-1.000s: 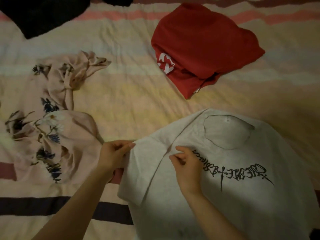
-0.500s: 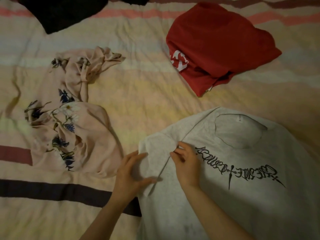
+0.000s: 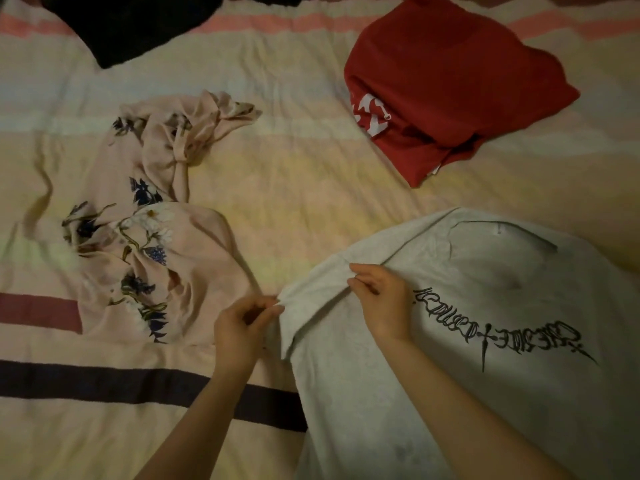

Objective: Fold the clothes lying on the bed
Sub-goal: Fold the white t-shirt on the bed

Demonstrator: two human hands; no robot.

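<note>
A light grey T-shirt (image 3: 491,403) with black gothic lettering lies spread at the lower right of the bed, its collar toward the far side. My left hand (image 3: 242,330) pinches the edge of its left sleeve between thumb and fingers. At the shoulder seam, my right hand (image 3: 384,299) grips a fold of the fabric. A crumpled pink floral garment (image 3: 152,230) lies to the left. The red shirt (image 3: 443,77) sits folded at the upper right.
The bed is covered by a striped sheet (image 3: 304,188) in pale yellow, pink and dark bands. A black garment (image 3: 138,26) lies at the top left edge. Bare sheet stretches between the pink garment and the red shirt.
My left hand went from lying flat on the sleeve to pinching its edge. The sleeve's outer edge now lies folded inward. My right hand has stayed at the shoulder seam.
</note>
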